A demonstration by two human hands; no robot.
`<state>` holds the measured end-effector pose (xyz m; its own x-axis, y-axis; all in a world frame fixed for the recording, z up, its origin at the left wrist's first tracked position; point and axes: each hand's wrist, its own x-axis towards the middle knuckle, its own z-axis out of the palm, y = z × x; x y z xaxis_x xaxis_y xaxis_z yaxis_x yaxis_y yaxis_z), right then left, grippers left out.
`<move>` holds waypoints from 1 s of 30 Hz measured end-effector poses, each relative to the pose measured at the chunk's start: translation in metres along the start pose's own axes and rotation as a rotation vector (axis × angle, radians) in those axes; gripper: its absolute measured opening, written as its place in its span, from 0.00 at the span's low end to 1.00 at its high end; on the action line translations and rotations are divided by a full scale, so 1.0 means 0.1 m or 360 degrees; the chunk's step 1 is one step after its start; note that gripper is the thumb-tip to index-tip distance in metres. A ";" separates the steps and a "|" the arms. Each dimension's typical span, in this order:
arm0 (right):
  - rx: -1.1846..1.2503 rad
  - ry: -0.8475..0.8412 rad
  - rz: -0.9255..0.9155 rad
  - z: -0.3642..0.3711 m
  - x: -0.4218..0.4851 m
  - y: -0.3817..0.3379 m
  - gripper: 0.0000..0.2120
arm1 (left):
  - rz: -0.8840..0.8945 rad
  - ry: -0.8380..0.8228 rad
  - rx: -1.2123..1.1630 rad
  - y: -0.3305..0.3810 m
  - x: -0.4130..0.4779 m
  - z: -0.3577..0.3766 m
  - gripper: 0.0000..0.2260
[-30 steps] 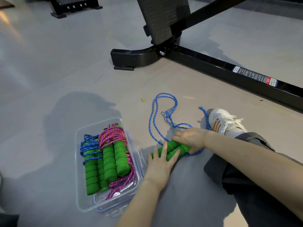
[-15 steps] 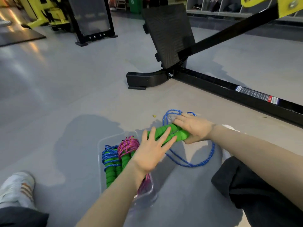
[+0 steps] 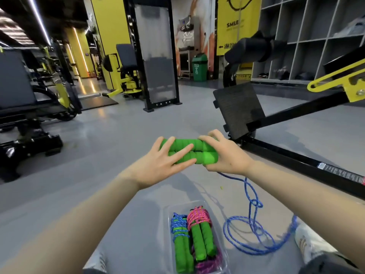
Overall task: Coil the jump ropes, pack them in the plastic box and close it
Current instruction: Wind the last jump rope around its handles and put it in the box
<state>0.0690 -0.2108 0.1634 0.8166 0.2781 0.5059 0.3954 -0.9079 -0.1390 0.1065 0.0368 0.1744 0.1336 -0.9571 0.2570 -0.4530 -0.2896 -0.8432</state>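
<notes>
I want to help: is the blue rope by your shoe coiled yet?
Uncoiled: the blue rope hangs from the green handles in loose, spread loops.

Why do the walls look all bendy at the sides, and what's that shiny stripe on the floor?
Head view: the wide lens curves the cubby shelves and ceiling lights near the edges; the stripe is lamp glare on the glossy floor; the green handles in the middle look sharp.

A gym: yellow-and-black exercise machines (image 3: 123, 56), wall of storage cubbies (image 3: 308, 32), grey floor (image 3: 118, 139)
</notes>
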 end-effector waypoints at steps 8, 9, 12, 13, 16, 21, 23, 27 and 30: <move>0.0576 0.0200 0.0435 0.41 0.01 -0.27 0.55 | -0.0043 0.0065 0.0065 0.03 -0.27 0.18 0.23; 0.0817 0.0250 0.0590 0.46 -0.01 -0.27 0.56 | -0.0084 0.0081 0.0059 0.05 -0.31 0.22 0.23; 0.1705 -0.0107 0.1017 0.55 -0.03 -0.19 0.43 | -0.0096 0.0139 0.0072 0.05 -0.38 0.32 0.24; 0.1848 -0.0349 0.1065 0.54 -0.04 -0.15 0.31 | -0.0089 0.0157 0.0071 0.04 -0.40 0.35 0.24; 0.1975 -0.0743 0.1001 0.53 -0.06 -0.04 0.05 | -0.0134 0.0150 0.0094 -0.01 -0.47 0.42 0.23; 0.1530 -0.0899 0.1071 0.40 -0.14 0.25 0.06 | -0.0363 0.0003 0.0115 -0.27 -0.78 0.55 0.24; 0.0862 -0.0920 0.1049 0.36 -0.14 0.37 0.09 | -0.0401 -0.0038 0.0114 -0.31 -0.92 0.58 0.24; -0.0185 -0.0819 0.0906 0.30 0.00 0.45 0.11 | -0.0347 -0.0031 0.0130 -0.27 -0.96 0.55 0.25; 0.0489 -0.0486 0.1063 0.21 0.37 0.33 0.11 | -0.0581 -0.0033 0.0137 -0.32 -0.96 0.57 0.30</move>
<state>0.1211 -0.2234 0.1601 0.9835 -0.1802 -0.0171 -0.1564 -0.7982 -0.5817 0.1586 0.1381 0.1499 0.2907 -0.7903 0.5394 -0.2965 -0.6104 -0.7345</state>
